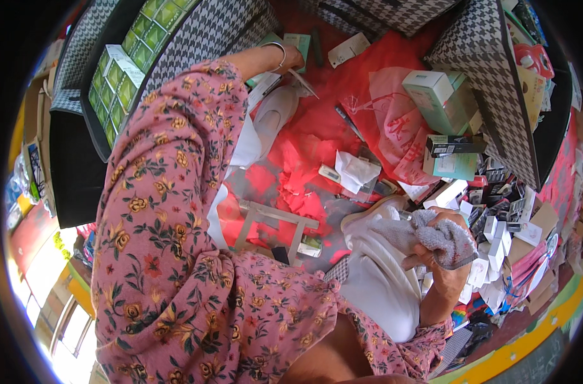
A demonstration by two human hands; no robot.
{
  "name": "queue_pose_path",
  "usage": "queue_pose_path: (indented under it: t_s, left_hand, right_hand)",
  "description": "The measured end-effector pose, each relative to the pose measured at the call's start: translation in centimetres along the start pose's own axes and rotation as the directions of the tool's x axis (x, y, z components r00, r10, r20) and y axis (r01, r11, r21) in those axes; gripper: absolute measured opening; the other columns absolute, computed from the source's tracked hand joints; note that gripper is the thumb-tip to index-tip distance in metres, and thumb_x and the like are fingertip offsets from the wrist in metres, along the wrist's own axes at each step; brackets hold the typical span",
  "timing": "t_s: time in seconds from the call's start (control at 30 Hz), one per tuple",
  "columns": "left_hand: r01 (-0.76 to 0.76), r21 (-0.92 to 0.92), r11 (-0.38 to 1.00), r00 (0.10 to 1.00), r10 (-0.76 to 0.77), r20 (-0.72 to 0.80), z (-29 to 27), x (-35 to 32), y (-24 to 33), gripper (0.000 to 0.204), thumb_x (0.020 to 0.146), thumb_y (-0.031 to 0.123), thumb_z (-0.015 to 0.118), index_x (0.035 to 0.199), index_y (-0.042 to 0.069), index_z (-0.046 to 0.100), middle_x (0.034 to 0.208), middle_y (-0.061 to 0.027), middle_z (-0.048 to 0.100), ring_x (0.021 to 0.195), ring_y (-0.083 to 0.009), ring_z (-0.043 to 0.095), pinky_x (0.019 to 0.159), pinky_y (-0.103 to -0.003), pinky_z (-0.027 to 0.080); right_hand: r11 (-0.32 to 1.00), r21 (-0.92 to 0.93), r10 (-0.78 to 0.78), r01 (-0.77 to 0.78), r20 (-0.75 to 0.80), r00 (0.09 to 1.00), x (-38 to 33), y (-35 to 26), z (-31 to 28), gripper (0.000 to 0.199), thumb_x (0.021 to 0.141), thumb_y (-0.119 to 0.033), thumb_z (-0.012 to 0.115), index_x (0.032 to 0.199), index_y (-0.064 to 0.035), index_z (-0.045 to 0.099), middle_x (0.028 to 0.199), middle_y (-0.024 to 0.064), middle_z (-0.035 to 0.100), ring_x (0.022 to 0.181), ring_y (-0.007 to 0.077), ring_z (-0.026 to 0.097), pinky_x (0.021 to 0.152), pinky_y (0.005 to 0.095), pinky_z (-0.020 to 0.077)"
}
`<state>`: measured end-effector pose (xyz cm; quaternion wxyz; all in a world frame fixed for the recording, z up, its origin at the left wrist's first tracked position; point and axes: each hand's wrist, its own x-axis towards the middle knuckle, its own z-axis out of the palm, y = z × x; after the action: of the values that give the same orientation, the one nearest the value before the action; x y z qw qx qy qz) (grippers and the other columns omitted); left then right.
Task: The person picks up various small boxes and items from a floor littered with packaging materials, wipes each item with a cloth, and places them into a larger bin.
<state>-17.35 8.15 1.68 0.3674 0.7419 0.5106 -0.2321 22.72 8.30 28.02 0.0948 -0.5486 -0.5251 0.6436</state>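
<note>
A crumpled grey towel (454,240) is bunched in my right hand (437,259), whose fingers are wrapped round it above my white-trousered leg (381,275). My left hand (292,59), with a bangle at the wrist, reaches far forward beside my left shoe (276,115). Its fingers look curled and are partly hidden. A thin white flat piece (304,84) sticks out from under them; I cannot tell whether it is gripped. Just beyond is a pale green box (298,43). Another white box (349,50) lies to the right of that hand.
Houndstooth-patterned storage boxes (496,83) stand around; one at the left holds green packs (115,89). Red plastic bags (342,96) spread over the floor. A small stool frame (275,214) sits between my legs. White cartons (496,249) pile up at the right, below a tilted green box (454,99).
</note>
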Motion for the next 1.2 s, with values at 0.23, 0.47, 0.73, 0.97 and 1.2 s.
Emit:
queue_pose_path:
  t_s: [0.23,0.47,0.73,0.97,1.2]
  left_hand:
    - [-0.613,0.576,0.540,0.770,0.246,0.589,5.4,1.9,-2.0,0.037,0.064,0.004,0.057,0.101,0.008,0.061,0.094,-0.0127,0.062,0.089,-0.0287,0.058,0.075,-0.035,0.047]
    - [0.198,0.057,0.979,0.957,-0.181,-0.226,-0.9,4.0,0.9,0.028,0.072,0.013,0.055,0.097,0.000,0.057,0.100,-0.0176,0.058,0.090,-0.0310,0.058,0.075,-0.038,0.046]
    - [0.602,0.101,0.792,0.796,-0.587,-0.143,2.6,7.8,-1.3,0.077,0.070,0.055,0.055,0.134,0.024,0.025,0.138,-0.0144,0.024,0.128,-0.0359,0.019,0.097,-0.059,0.017]
    - [0.512,-0.027,0.859,0.853,-0.512,-0.106,0.1,9.8,1.9,0.066,0.074,0.042,0.057,0.130,0.016,0.033,0.124,-0.0163,0.043,0.120,-0.0340,0.033,0.099,-0.048,0.022]
    - [0.472,-0.397,0.787,0.455,-0.603,-0.655,4.3,10.1,2.7,0.053,0.066,0.022,0.062,0.112,0.001,0.045,0.102,-0.0216,0.057,0.090,-0.0301,0.059,0.074,-0.038,0.047]
  right_hand:
    - [0.994,-0.039,-0.099,0.098,-0.014,0.995,-0.3,-1.0,0.5,0.040,0.048,-0.005,0.073,0.085,0.0004,0.056,0.087,0.0114,0.056,0.085,0.0202,0.054,0.074,0.0299,0.0420]
    - [0.984,-0.014,-0.176,0.175,-0.046,0.983,-0.6,-0.1,0.3,0.040,0.052,-0.015,0.075,0.084,-0.0004,0.057,0.091,0.0147,0.056,0.082,0.0208,0.055,0.076,0.0319,0.0434]
    - [0.975,-0.079,-0.205,0.207,0.039,0.978,0.6,0.3,-0.3,0.038,0.053,-0.014,0.075,0.083,-0.0012,0.055,0.091,0.0141,0.057,0.085,0.0229,0.055,0.078,0.0339,0.0430]
    - [0.993,0.013,-0.113,0.114,-0.048,0.992,1.0,0.5,-0.1,0.040,0.052,-0.012,0.075,0.085,-0.0019,0.056,0.092,0.0139,0.056,0.087,0.0230,0.055,0.078,0.0341,0.0429]
    - [0.990,0.012,-0.137,0.138,-0.059,0.989,0.1,0.7,-0.6,0.044,0.056,-0.018,0.076,0.090,-0.0013,0.053,0.094,0.0110,0.053,0.087,0.0217,0.053,0.078,0.0332,0.0422]
